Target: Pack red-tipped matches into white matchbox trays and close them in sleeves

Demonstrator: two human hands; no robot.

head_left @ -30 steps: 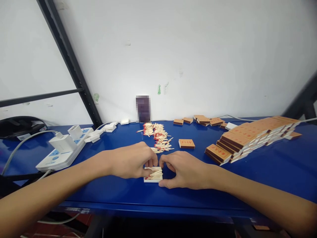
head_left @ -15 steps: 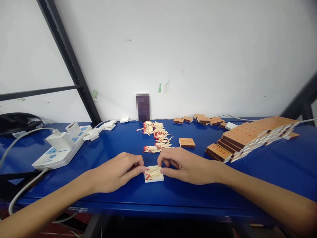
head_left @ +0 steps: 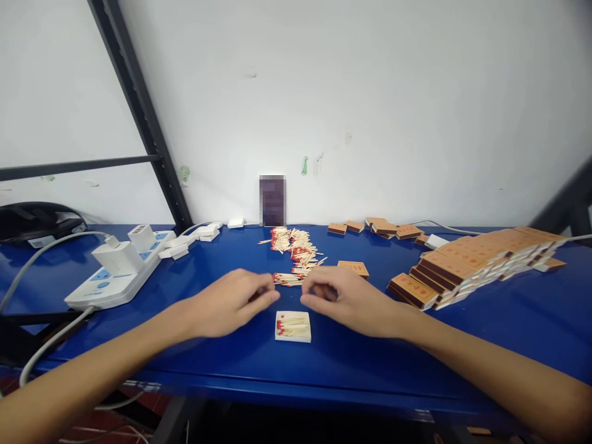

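Note:
A white matchbox tray (head_left: 293, 337) with red-headed matches (head_left: 293, 324) lying lengthwise in it rests on the blue table. My left hand (head_left: 235, 302) hovers just beyond it on the left, thumb and forefinger apart with nothing between them. On the other side my right hand (head_left: 346, 299) has its fingers curled and the thumb held off from them, and no object shows in it. Both hands are nearest to a small row of matches (head_left: 287, 280) at the front of the loose heap (head_left: 303, 250). A closed orange matchbox (head_left: 353, 267) is partly hidden behind my right hand.
Stacked matchboxes (head_left: 456, 262) fill the right side, with several more boxes (head_left: 383, 227) along the wall. To the left lie white trays (head_left: 203, 232) and a power strip (head_left: 115, 287) with chargers and cables. A pixelated dark panel (head_left: 272, 200) stands against the wall.
Both hands have let go of the tray and moved away from me, toward the loose matches. The matches inside the tray now lie flatter and more evenly.

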